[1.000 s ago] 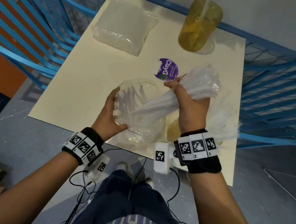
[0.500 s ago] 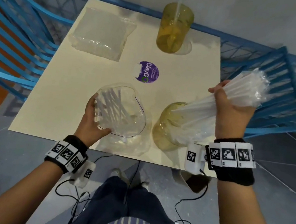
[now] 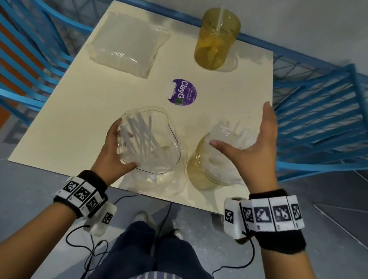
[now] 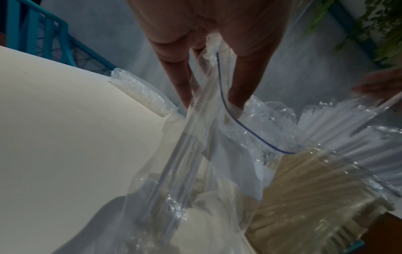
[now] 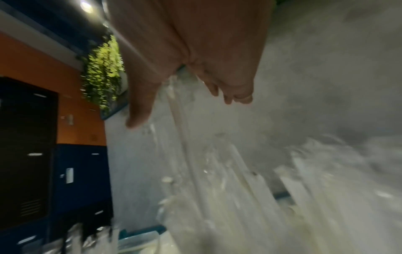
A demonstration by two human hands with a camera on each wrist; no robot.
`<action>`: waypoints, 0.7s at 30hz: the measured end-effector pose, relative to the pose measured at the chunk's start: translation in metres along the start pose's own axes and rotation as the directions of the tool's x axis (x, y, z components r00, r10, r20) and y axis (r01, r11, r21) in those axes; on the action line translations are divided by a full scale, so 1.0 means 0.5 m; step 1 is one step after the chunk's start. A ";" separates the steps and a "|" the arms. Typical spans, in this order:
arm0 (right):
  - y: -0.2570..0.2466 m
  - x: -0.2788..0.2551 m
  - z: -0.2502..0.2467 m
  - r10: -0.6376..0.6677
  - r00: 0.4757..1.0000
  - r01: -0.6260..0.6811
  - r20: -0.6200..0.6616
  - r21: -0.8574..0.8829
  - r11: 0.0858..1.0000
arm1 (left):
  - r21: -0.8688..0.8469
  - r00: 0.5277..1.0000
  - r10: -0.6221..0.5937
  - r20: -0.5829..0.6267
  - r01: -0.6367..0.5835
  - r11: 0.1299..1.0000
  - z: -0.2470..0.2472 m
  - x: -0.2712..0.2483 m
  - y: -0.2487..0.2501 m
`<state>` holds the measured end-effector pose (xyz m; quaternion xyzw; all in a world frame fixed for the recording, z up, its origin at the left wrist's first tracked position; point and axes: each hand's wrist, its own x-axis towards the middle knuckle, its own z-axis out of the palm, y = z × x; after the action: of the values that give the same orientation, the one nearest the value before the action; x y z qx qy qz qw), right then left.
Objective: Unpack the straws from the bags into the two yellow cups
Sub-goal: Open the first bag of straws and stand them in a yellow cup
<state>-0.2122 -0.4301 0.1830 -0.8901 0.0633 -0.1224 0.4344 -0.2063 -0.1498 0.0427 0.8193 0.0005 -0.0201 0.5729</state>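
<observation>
My left hand (image 3: 114, 150) pinches the rim of an open clear zip bag (image 3: 150, 148), which stands on the table with several white straws inside. In the left wrist view the fingers (image 4: 185, 82) and thumb hold the bag's mouth (image 4: 219, 134). My right hand (image 3: 253, 140) is open with spread fingers, over a bundle of wrapped straws (image 3: 229, 134) standing in the near yellow cup (image 3: 203, 175). The right wrist view is blurred and shows loose fingers (image 5: 217, 89) above the straws (image 5: 228, 180). The far yellow cup (image 3: 216, 41) holds one straw.
A sealed bag of straws (image 3: 125, 44) lies at the back left of the cream table (image 3: 82, 109). A purple round sticker (image 3: 181, 92) lies mid-table. Blue metal frames flank the table on the left (image 3: 13, 42) and right (image 3: 326, 108).
My right hand carried the bundle of straws from the bag over to the near yellow cup, let it go and opened. My left hand kept hold of the bag.
</observation>
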 end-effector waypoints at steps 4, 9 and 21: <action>-0.059 -0.018 0.054 -0.273 0.962 0.274 -0.014 0.071 0.959 | -0.055 1.000 -0.002 0.012 0.002 0.998 0.002 -0.005 -0.005; -0.111 -0.049 0.153 -0.595 0.800 0.600 0.077 -0.117 0.791 | -0.077 0.998 -0.059 0.002 0.059 0.995 -0.004 -0.006 -0.013; -0.041 -0.041 0.374 0.141 0.816 -0.301 0.561 0.204 0.931 | -0.098 0.997 -0.034 0.068 0.041 0.994 -0.009 0.000 -0.016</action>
<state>-0.1809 -0.2713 0.0849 -0.8033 0.0252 0.1756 0.5686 -0.2065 -0.1429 0.0367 0.7886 -0.0023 -0.0581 0.6121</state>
